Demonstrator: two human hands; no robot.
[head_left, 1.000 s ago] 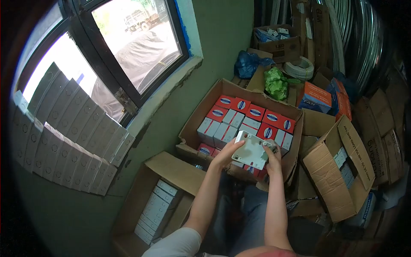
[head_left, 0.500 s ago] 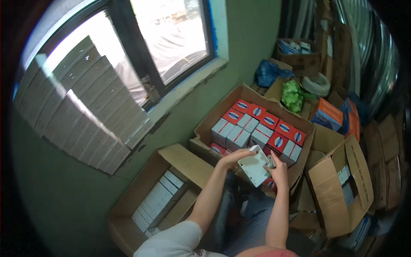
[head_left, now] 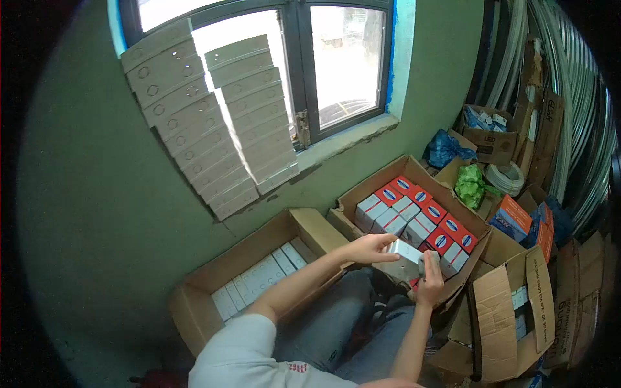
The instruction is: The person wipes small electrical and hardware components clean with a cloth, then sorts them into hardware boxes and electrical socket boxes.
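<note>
My left hand [head_left: 370, 249] is closed on the upper left edge of a white plastic electrical box [head_left: 406, 251], thumb along its side. The box is tilted, with one narrow side turned up. At its right end, my right hand [head_left: 429, 283] is closed round a small grey piece [head_left: 431, 261] that touches or lies close to the box. I cannot make out exactly what that piece is. Just behind the hands, an open carton [head_left: 475, 240] holds several red-and-white small boxes [head_left: 419, 227].
To the left, an open carton [head_left: 187, 304] holds rows of white electrical boxes [head_left: 255, 281]. More such boxes are stacked before the window [head_left: 239, 116]. On the right are an open carton [head_left: 495, 317], a green bag [head_left: 470, 186], a blue bag [head_left: 446, 147] and coiled tubing [head_left: 504, 178].
The head view has shifted left and up. In my hands the white box has turned from its broad open face to a narrow side. Both hands still hold on.
</note>
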